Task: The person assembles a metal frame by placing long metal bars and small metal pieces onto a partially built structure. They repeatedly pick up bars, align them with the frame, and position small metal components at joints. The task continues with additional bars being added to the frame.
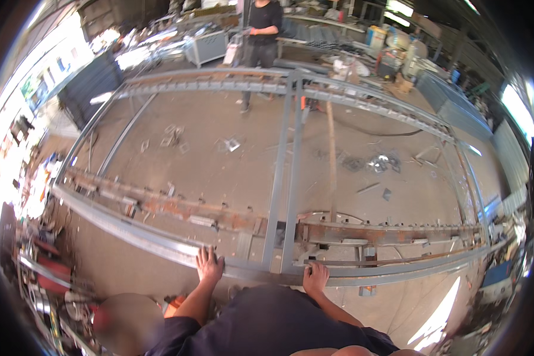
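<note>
A large rectangular steel frame stretches in front of me, its near rail running close to my body. My left hand lies on top of this rail, left of the middle, with its fingers spread. Farther right, my right hand has its fingers curled over the same rail, near where two parallel grey crossbars meet it. Rusty support beams with small upright tabs lie under the frame, just beyond the near rail.
A person in dark clothes stands beyond the far rail. Metal offcuts and small plates litter the floor inside the frame. Grey panel stacks stand at right. A round, blurred thing is near my left arm.
</note>
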{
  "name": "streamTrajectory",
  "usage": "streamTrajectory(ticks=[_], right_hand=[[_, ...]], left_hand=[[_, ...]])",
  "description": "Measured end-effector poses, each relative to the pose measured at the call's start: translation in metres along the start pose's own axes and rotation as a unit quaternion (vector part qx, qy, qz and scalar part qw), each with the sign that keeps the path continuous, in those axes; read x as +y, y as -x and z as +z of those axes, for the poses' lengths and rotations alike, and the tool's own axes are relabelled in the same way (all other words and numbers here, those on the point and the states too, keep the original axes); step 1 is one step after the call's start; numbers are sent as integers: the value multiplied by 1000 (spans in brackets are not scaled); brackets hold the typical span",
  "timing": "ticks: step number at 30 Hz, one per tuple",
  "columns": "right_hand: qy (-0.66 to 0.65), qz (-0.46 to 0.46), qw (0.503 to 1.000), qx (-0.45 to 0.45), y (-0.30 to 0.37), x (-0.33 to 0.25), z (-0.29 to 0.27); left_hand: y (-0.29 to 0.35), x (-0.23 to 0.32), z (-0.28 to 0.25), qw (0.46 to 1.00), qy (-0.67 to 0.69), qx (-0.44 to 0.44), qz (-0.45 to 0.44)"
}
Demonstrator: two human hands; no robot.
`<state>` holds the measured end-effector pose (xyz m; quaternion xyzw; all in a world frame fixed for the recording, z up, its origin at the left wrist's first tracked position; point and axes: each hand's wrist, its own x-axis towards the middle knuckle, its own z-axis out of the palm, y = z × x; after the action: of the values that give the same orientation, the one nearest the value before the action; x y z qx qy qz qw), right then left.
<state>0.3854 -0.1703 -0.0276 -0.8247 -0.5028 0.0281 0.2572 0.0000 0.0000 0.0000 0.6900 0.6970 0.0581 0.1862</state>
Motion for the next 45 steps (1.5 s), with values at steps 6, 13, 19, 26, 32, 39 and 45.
streamTrajectory(ticks=[6, 13, 19, 26, 32, 39, 45], right_hand=[[1, -25, 1000, 14, -3, -3, -11], [27, -54, 998, 9, -2, 5, -4], [22, -1, 1000, -21, -11, -2, -4], [-49, 79, 994, -50, -45, -59, 14], [-66, 51, 995, -61, -76, -193, 52], [-149, -32, 973, -172, -100, -368, 117], [-166, -94, 940, -282, -117, -467, 158]], left_hand=[[49, 24, 4, 998, 33, 50, 9], [58, 17, -3, 999, 29, 27, 37], [56, 5, -22, 996, 63, -20, 52], [24, -36, -70, 975, 212, -38, 61], [-43, -115, -147, 970, 158, 179, 44], [-78, -270, -171, 916, 77, 284, -273], [-56, -344, -179, 780, 490, 9, -389]])
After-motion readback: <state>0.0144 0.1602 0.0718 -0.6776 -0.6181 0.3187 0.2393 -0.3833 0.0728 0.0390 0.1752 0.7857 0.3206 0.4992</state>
